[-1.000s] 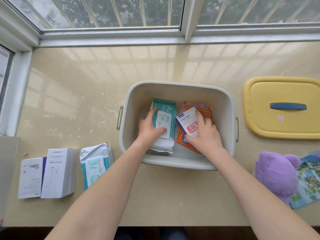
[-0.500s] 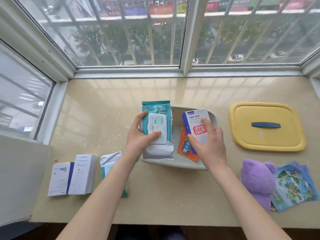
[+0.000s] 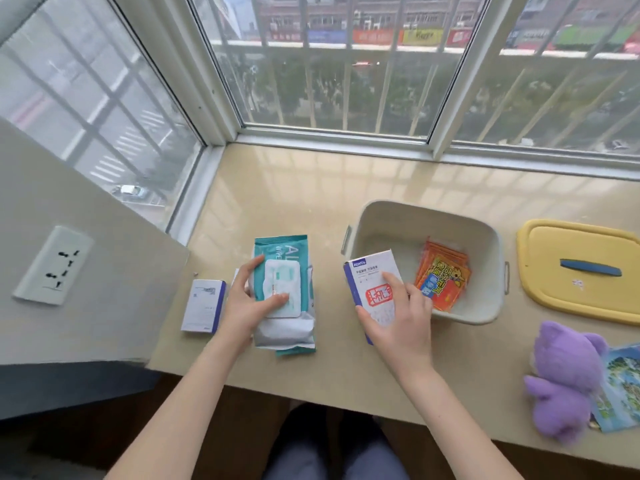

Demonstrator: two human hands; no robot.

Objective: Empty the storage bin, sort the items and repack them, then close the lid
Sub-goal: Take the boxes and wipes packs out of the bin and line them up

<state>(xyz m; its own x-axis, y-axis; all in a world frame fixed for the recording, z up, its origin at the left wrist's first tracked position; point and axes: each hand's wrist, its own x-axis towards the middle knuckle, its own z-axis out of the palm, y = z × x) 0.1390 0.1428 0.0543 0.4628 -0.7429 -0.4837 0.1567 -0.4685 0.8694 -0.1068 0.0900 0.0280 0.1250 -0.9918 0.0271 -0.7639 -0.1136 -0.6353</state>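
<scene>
The grey storage bin (image 3: 485, 306) stands open on the beige sill, with orange packets (image 3: 445, 282) lying inside it. My left hand (image 3: 246, 306) grips a teal wet-wipe pack (image 3: 282, 268) left of the bin, over another wipe pack (image 3: 294, 349) whose edge peeks out below. My right hand (image 3: 398, 320) holds a white box (image 3: 372, 282) with a blue side and a red stamp, at the bin's front left corner. The yellow lid (image 3: 581, 296) with its blue handle lies to the right of the bin.
A white box (image 3: 202, 304) lies left of my left hand. A purple plush toy (image 3: 561, 379) and a colourful booklet (image 3: 620, 386) sit at the right front edge. A wall with a socket (image 3: 52, 266) bounds the left. Window frames run along the back.
Both hands lifted their items out of the bin and moved left: the wipe pack is now over the sill left of the bin, the white box at its front left corner.
</scene>
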